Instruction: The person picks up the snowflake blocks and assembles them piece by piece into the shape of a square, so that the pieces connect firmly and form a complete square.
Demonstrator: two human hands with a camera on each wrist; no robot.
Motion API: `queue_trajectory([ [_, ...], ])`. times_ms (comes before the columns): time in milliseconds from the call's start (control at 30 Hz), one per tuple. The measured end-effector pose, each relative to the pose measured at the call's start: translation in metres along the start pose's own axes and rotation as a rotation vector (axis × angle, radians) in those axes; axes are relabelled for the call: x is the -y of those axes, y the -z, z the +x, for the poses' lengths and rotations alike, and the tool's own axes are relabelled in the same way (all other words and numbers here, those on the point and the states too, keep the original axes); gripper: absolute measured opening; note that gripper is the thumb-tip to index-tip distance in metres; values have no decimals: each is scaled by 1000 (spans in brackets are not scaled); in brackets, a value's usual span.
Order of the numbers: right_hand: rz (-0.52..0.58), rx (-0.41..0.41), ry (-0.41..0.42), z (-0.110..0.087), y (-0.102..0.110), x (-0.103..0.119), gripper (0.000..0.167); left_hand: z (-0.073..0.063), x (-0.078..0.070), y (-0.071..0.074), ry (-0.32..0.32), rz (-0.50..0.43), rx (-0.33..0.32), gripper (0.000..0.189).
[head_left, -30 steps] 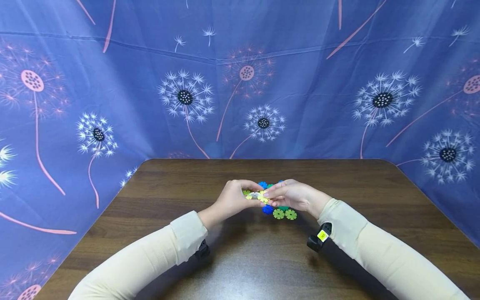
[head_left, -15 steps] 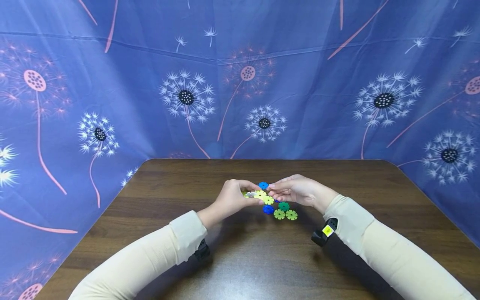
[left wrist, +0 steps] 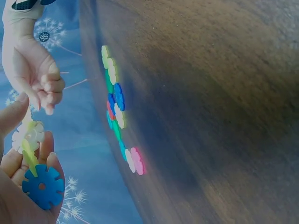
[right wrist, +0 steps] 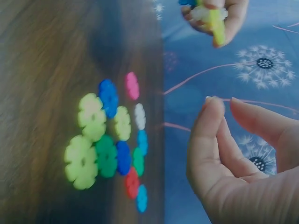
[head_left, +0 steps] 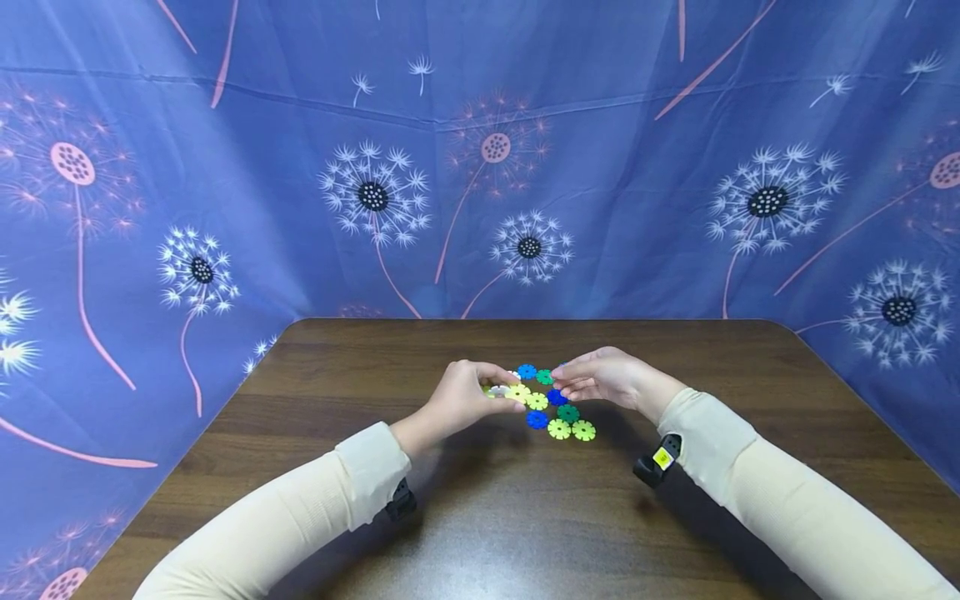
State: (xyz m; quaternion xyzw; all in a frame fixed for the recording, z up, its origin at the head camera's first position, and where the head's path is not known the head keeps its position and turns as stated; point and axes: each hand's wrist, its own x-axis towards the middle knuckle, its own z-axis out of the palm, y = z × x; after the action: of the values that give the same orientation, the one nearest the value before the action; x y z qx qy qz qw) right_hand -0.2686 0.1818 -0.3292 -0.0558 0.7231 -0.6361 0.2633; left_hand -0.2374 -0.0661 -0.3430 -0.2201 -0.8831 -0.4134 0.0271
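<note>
My left hand (head_left: 463, 397) is raised above the table and holds a small chain of joined notched plastic discs. In the left wrist view the chain shows a blue disc (left wrist: 43, 187), a yellow disc (left wrist: 30, 157) set edge-on and a whitish disc (left wrist: 29, 136). A further yellow disc (head_left: 517, 393) is at its right end. To the right of the chain hovers my right hand (head_left: 621, 380), apart from it. The right wrist view shows a gap between thumb and fingertips (right wrist: 214, 106), with nothing held there.
Several loose notched discs lie on the brown table (head_left: 480, 517) under and between the hands. Among them are yellow-green (right wrist: 80, 162), dark green (right wrist: 106, 156), blue (right wrist: 108, 97), red (right wrist: 132, 182) and pink (right wrist: 132, 85) ones. A patterned blue cloth (head_left: 630, 250) hangs behind the table.
My right hand has let go of the chain's yellow end and drawn away to the right, uncovering loose discs. The left hand keeps the chain in nearly the same place.
</note>
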Motion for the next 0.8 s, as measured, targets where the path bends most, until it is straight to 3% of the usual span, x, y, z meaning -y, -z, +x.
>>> queue_trajectory([
  [167,-114,-51,-30,-2,5,-15,36,0,1,-2,-14,-5,1,32],
  [467,-302,-172,-11,0,5,-34,28,0,2,-5,-18,-19,13,31],
  [800,-433,-278,-36,8,1,-49,25,-1,-1,-7,-39,-4,-3,29],
])
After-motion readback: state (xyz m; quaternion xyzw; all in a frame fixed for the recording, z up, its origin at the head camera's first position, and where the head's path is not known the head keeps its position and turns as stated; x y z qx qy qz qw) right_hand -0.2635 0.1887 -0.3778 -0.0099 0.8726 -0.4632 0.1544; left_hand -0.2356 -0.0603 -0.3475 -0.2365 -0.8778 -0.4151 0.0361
